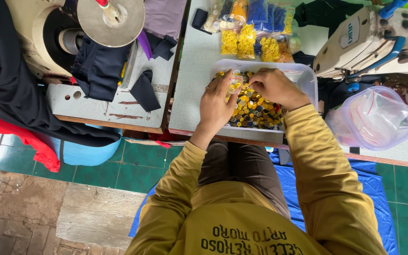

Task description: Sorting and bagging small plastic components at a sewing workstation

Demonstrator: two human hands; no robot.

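On the grey tabletop [192,89], a clear plastic tub [308,78] holds a heap of mostly yellow buttons [256,111] with some dark ones mixed in. Your left hand [216,106] pinches a small clear bag [234,85] of yellow buttons over the tub; your right hand [275,87] is closed at the fingertips just beside the bag's mouth. Filled bags of yellow and blue buttons [256,28] lie behind the tub. A round clear container [376,118] holds empty bags. Floor: green tile [100,172].
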